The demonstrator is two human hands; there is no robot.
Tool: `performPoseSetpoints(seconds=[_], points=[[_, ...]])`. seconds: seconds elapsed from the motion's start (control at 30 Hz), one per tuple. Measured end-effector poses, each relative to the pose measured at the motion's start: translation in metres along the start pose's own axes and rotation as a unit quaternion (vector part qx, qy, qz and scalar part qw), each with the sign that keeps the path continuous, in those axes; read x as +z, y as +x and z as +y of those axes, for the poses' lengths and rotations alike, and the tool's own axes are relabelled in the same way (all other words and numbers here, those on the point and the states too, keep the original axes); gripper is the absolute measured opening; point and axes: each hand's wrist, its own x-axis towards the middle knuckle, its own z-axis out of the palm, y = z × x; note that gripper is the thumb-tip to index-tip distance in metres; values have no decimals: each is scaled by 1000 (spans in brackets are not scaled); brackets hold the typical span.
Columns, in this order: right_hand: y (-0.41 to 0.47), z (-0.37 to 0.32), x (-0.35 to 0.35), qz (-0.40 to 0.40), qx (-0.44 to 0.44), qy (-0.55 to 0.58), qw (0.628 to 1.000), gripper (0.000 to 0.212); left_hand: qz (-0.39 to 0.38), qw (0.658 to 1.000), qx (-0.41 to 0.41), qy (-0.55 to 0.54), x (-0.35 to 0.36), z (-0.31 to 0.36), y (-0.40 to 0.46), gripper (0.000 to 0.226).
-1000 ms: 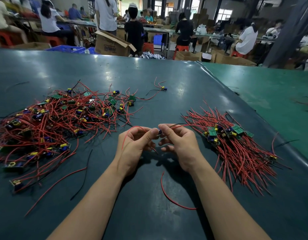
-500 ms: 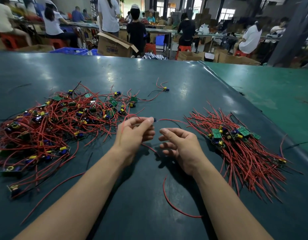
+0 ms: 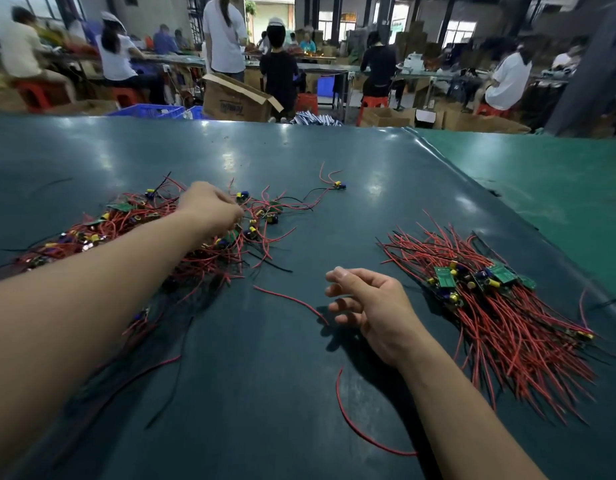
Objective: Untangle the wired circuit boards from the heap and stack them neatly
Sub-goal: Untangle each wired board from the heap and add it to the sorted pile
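Since prev frame the left hand [image 3: 209, 206] has gone from centre up to the heap [image 3: 133, 237] at mid-left; fingers curled down among the wires, whether pinching a board can't tell. Right hand [image 3: 372, 306] waits lower centre, fingers loosely spread, holding nothing. Neat stack [image 3: 490, 299] sits at right. Risk: pulling one board drags tangled neighbours w/ it, scattering the heap or snagging leads.

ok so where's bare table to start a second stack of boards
Bare table lies between the forearms, crossed only by a loose red wire. The far strip beyond the tangled heap is free too. It is crowded around the left hand and at the neat stack beside the right hand.
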Motion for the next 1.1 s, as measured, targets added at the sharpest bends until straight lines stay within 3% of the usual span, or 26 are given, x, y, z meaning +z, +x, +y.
performPoseSetpoints(seconds=[0.07,0.17,0.33,0.43,0.53,0.7,0.93,1.0,1.1], points=[[-1,0,1,-2,-2,-2,1000,13,4,989,58,133,-19,-15,-1,12],[-3,0,1,-2,-5,-6,1000,13,-56,974,64,211,-48,-22,-3,18],[-5,-1,2,7,-7,-16,1000,13,-227,868,-27,442,-66,-32,-16,18],[-5,-1,0,8,-9,-19,1000,13,-196,834,32,514,-60,-42,-25,14],[-6,0,0,11,-9,-17,1000,13,-92,830,93,542,-70,-46,-28,12],[-7,0,0,12,-11,-18,1000,12,-145,851,66,500,-69,-52,-33,19],[-8,0,-1,16,-12,-15,1000,12,-97,792,106,593,-51,-65,-45,17],[-8,0,-1,13,-11,-15,1000,13,-91,811,90,571,-53,-59,-45,18],[-8,-1,-1,10,-9,-16,1000,13,-47,883,70,462,-54,-40,-45,24]])
